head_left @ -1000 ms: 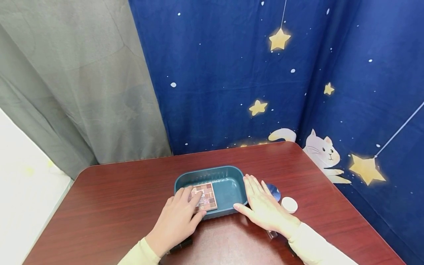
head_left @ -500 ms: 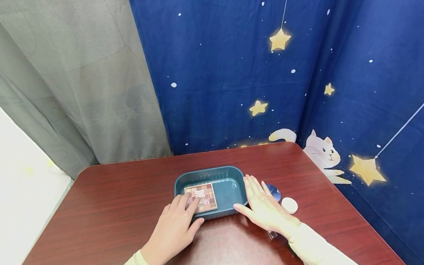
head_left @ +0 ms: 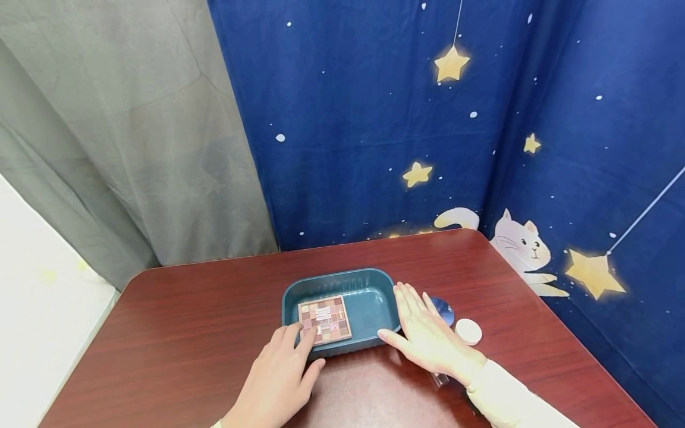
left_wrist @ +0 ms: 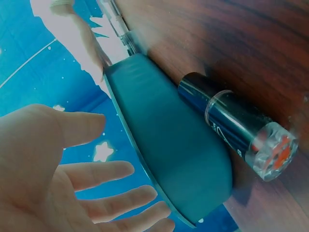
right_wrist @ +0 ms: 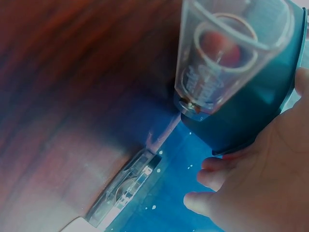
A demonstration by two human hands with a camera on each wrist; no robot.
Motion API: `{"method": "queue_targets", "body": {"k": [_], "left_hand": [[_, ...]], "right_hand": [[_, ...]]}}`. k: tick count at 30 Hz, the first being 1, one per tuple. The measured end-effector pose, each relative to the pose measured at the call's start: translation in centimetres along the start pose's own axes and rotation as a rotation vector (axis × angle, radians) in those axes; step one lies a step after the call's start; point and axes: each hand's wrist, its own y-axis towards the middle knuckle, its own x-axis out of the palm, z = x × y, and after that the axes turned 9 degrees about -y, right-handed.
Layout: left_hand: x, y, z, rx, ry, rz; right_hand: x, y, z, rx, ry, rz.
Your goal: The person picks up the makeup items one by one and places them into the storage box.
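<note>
Teal tray (head_left: 371,315): an oblong tray with rounded corners, resting on the reddish-brown, wood-grained tabletop (head_left: 176,333).
Eyeshadow palette (head_left: 327,315): a square palette, patterned in pinks and browns, lying face up inside the tray, toward its left end.
Left hand (head_left: 278,374): released, fingers loosely spread over the tray's near left edge, fingertips by the palette's near corner; whether they touch it, I cannot tell.
Right hand (head_left: 428,336): grasping nothing, its fingers extended along the tray's right end, thumb apart at the near right corner.
Round items: a blue disc (head_left: 443,310) partly behind the right hand, with a white disc (head_left: 468,331) just beside it.
Clear container (right_wrist: 227,58): see-through and tapered, with something red inside, in front of the tray in the right wrist view.
Black tube (left_wrist: 231,121): on its side next to the tray, one end clear and orange-centred.
Backdrop: a grey curtain (head_left: 139,119) and a navy curtain (head_left: 353,119) printed with yellow stars and a white cat.
</note>
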Motion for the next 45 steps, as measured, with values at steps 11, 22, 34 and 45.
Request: {"method": "queue_targets", "body": {"k": [11,22,34,45], "left_hand": [[-0.9,-0.6,0.7,-0.049,0.018,0.019],[-1.4,-1.5,0.7,-0.174,-0.008,-0.028],[-0.7,-2.6,-0.1,-0.213,-0.009,-0.079],[0.4,-3.2,-1.1,-0.232,-0.074,-0.202]], "right_hand": [[-0.2,0.0,0.1,0.007,0.007,-0.004],[0.0,-0.1,0.1,0.007,0.003,-0.006],[-0.1,-0.1,0.1,0.010,0.012,-0.002],[-0.2,0.0,0.0,0.008,0.013,-0.002]]}}
